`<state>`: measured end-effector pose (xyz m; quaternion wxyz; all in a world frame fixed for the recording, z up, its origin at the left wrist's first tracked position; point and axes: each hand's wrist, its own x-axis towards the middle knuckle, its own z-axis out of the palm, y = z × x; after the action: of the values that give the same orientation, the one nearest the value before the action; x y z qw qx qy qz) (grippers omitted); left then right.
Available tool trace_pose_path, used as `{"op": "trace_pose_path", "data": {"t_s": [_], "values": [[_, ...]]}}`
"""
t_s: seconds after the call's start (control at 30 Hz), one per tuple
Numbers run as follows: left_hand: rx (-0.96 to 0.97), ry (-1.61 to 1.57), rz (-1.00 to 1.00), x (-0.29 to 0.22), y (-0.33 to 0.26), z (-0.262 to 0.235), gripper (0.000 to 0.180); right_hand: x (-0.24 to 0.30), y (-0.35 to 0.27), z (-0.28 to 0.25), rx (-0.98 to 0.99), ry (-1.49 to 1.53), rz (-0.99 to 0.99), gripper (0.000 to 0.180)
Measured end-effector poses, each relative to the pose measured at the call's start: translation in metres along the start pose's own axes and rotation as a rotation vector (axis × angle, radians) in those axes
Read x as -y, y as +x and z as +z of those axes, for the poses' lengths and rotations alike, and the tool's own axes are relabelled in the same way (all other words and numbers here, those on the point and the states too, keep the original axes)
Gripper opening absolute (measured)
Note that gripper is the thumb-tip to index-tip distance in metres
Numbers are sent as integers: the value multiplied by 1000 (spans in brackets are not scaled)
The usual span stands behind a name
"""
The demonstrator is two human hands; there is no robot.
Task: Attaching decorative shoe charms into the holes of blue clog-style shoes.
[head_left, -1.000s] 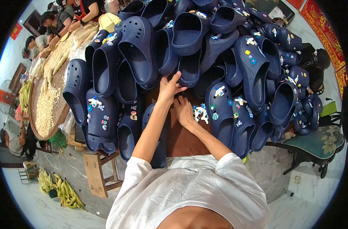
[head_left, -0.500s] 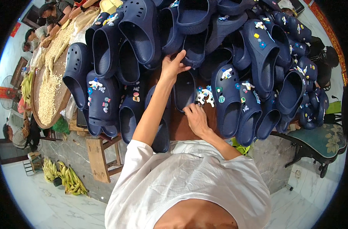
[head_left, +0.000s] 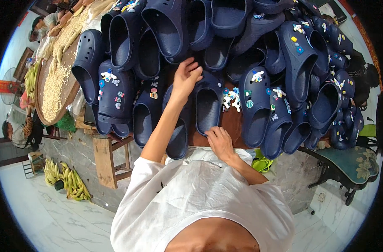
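A navy foam clog [head_left: 208, 107] lies on the brown tabletop in front of me, its toe pointing away. My right hand [head_left: 221, 145] grips its heel rim with bent fingertips; the thumb is out of sight. Beside the clog's toe, my left hand [head_left: 186, 80] hovers with loosely bent fingers apart and nothing visible in them. Just beyond it is the heel of another clog [head_left: 216, 54]. A small heap of white cartoon shoe charms [head_left: 231, 101] sits to the right of the gripped clog, by a clog with charms fitted on its upper [head_left: 255, 105].
Many navy clogs are piled along the back and both sides, some decorated. At far left, people work at a round tray [head_left: 70, 94] of pale kernels. A wooden stool [head_left: 105, 164] stands left, a green padded seat [head_left: 357, 166] right. Yellow-green corn cobs [head_left: 74, 182] lie on the floor.
My left hand has come off the heel of the farther clog. The clog at my right hand has shifted nearer to me. The whole view has also shifted slightly.
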<state>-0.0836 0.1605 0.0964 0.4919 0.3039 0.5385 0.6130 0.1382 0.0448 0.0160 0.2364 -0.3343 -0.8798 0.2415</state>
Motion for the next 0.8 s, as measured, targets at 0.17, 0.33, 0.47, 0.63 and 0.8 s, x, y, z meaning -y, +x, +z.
{"op": "trace_pose_path", "data": {"t_s": [0.17,0.33,0.47,0.63,0.8], "values": [[-31,348,255,-6,-63,-56,41,4,4,-12,21,37,-19,22],[50,787,184,-19,-109,-95,63,7,7,-18,-54,62,-116,19],[202,940,195,1,-124,-109,80,8,0,-8,-60,122,-132,17],[46,1164,225,16,-126,-93,70,7,-6,-11,-19,75,-182,18],[-79,1197,232,11,-134,-91,64,6,-7,-17,-29,55,-202,18]]}}
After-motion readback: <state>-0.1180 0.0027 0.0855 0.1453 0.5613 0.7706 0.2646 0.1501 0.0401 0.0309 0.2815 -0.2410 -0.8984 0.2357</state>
